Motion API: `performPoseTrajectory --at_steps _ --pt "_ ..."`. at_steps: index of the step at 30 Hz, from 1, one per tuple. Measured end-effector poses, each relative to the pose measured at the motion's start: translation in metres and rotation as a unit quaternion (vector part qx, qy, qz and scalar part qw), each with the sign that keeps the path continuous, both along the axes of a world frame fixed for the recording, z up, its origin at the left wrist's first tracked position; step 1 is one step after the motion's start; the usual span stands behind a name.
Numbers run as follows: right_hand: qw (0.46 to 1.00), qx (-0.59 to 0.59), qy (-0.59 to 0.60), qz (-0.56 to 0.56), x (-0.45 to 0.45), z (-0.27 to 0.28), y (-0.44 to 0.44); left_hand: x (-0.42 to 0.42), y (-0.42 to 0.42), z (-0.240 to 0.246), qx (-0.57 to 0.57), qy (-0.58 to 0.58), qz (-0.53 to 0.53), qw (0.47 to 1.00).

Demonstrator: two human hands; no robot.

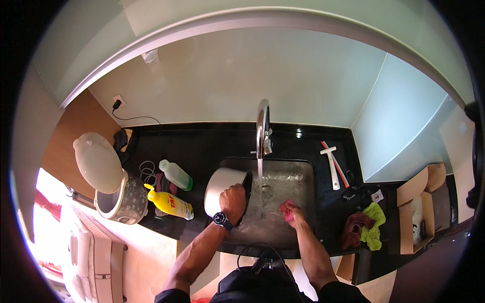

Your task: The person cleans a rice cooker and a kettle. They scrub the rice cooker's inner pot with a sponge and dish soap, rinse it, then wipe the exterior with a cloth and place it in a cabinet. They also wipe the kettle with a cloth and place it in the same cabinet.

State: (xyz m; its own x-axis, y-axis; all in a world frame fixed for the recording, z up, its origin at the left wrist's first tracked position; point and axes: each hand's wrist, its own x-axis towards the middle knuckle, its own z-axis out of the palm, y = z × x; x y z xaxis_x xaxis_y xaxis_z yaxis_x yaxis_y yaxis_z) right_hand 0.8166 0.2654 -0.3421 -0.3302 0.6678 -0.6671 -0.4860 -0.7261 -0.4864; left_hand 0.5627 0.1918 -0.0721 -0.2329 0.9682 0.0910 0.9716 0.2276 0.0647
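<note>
My left hand (232, 202) grips the rim of a silvery metal pot (216, 188), which is tipped on its side over the left part of the sink. Its dark opening faces right, towards the running water (260, 185). In my right hand (296, 216) is a bunched pink cloth (287, 209), held over the right side of the metal sink (280, 235). A chrome faucet (263, 125) pours a stream between my two hands. The pot's inside is mostly hidden from me.
Left of the sink are a yellow bottle (170, 203), a green-and-white bottle (176, 175) and a rice cooker (130, 200) with its lid raised. To the right lie a white squeegee (332, 168), maroon (353, 229) and lime cloths (374, 225), and a cardboard box (407, 231).
</note>
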Motion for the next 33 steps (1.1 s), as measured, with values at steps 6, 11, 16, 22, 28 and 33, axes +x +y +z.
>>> performPoseTrajectory --at_steps 6,11,16,22,28,33 --pt "0.998 0.000 -0.046 0.032 -0.003 0.010 0.000 0.021 -0.001 0.046 0.027 0.081 -0.051 0.995" --pt "0.994 -0.031 -0.089 0.045 -0.007 0.012 0.001 0.029 -0.004 0.086 -0.006 0.147 -0.106 0.983" --pt "0.995 -0.051 -0.081 0.020 -0.013 0.014 0.004 0.033 -0.009 0.102 -0.010 0.094 -0.062 0.994" --pt "0.993 -0.006 -0.102 -0.053 -0.014 0.049 0.000 -0.016 -0.049 0.096 0.064 -0.107 0.042 0.991" --pt "0.900 0.357 -0.250 0.002 -0.036 0.166 -0.008 -0.035 -0.106 0.036 0.122 -0.396 0.289 0.863" --pt "0.776 0.570 -0.217 0.160 -0.136 0.287 -0.032 -0.030 -0.139 -0.024 0.220 -0.530 0.334 0.748"
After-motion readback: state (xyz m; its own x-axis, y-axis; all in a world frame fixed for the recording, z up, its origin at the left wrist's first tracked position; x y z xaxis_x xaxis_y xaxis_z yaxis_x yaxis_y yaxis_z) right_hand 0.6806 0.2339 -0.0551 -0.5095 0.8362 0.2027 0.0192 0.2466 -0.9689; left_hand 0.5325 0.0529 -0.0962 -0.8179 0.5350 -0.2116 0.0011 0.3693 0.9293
